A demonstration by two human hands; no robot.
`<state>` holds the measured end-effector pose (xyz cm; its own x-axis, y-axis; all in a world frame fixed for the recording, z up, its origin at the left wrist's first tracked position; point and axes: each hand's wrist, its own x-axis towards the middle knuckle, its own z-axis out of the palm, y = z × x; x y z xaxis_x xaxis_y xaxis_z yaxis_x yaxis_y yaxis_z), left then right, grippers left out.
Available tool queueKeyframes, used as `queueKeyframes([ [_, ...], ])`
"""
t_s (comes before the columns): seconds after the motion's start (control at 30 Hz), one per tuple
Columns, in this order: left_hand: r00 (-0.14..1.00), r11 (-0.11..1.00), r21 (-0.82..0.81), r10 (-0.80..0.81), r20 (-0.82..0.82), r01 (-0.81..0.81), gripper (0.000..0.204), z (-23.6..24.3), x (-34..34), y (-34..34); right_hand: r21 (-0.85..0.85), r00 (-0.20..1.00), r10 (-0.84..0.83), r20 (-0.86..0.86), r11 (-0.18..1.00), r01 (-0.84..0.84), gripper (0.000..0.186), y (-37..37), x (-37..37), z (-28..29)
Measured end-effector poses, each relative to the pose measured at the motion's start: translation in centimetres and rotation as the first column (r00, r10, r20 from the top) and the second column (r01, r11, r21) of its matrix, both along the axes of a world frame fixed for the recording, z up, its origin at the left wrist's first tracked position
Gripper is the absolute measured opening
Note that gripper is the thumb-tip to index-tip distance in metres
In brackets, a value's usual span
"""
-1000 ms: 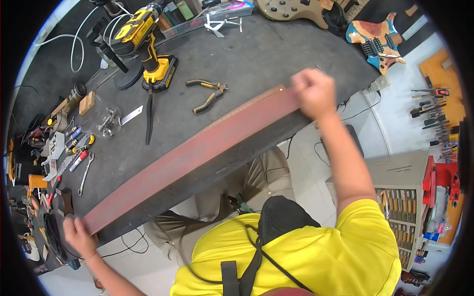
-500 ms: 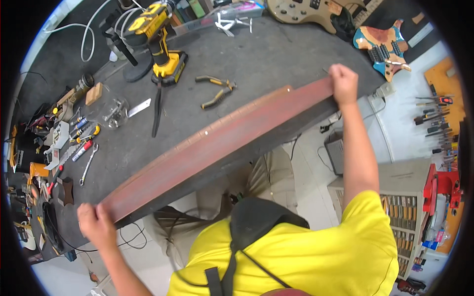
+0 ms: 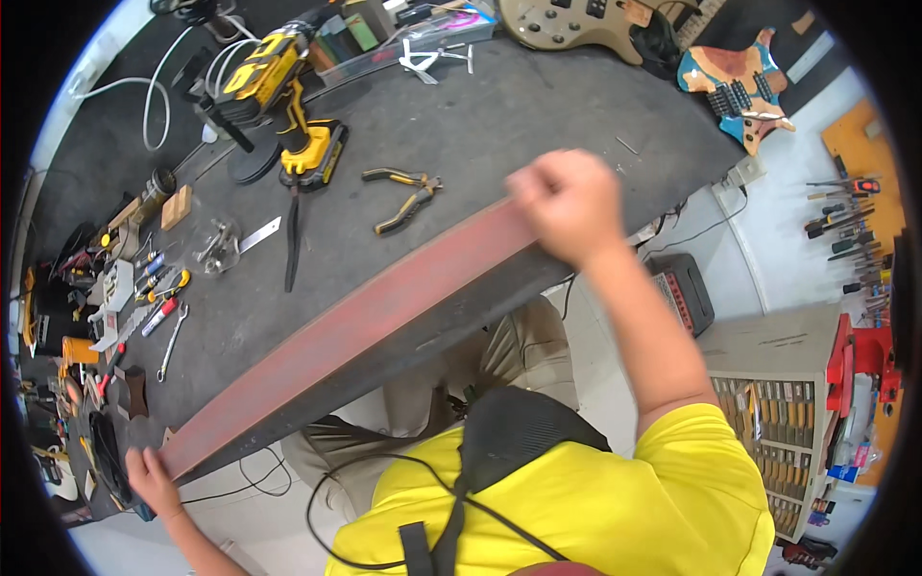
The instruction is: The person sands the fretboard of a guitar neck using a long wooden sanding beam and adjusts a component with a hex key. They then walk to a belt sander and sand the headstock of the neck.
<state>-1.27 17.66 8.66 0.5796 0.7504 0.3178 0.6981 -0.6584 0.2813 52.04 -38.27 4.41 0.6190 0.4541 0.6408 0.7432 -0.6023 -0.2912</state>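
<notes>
A long, flat reddish strip (image 3: 355,322), worn like sanding paper, stretches diagonally along the near edge of the dark workbench (image 3: 538,106). My right hand (image 3: 573,206), blurred by motion, is closed around its far right end. At the lower left end, my left hand (image 3: 154,483) grips the strip with curled fingers. Whatever lies beneath the strip is hidden now. Beyond it lie yellow-and-black pliers (image 3: 408,197) with their handles apart.
A yellow cordless drill (image 3: 303,158) stands on the bench beside a black strap. A combination wrench (image 3: 173,341) and assorted tools crowd the left side. Two guitar bodies, one tan (image 3: 576,24) and one blue and wood-coloured (image 3: 735,91), lie at the back right.
Both hands and the strip have shifted left and nearer, the right hand furthest. A notched wooden edge with light dots, visible earlier beyond the strip, is now out of sight.
</notes>
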Motion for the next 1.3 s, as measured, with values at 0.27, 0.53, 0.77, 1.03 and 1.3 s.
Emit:
queueKeyframes([
  [0.27,0.910,0.880,0.239,-0.412,-0.047,0.411,0.047,-4.8,8.8,-6.9,0.109,0.950,-0.245,-0.195,0.957,0.270,0.048,-10.4,13.5,1.8],
  [0.53,0.980,0.981,0.058,-0.187,0.067,0.184,0.039,1.2,1.3,1.3,0.002,0.991,0.037,-0.131,0.999,-0.037,0.059,1.4,3.7,-2.6],
  [0.77,0.882,0.855,0.242,-0.470,-0.013,0.459,0.060,-0.6,16.4,-1.0,0.057,0.970,-0.169,-0.173,0.982,0.181,0.064,-5.7,18.5,1.2],
  [1.03,0.914,0.891,0.206,-0.404,-0.044,0.404,0.068,1.0,22.4,-2.2,0.022,0.979,-0.177,-0.096,0.983,0.180,0.066,-4.6,23.3,-1.9],
  [1.3,0.949,0.932,0.212,-0.312,0.051,0.295,0.047,4.1,18.8,-4.3,0.120,0.995,-0.104,0.013,0.988,0.101,0.029,-5.0,13.5,2.2],
])
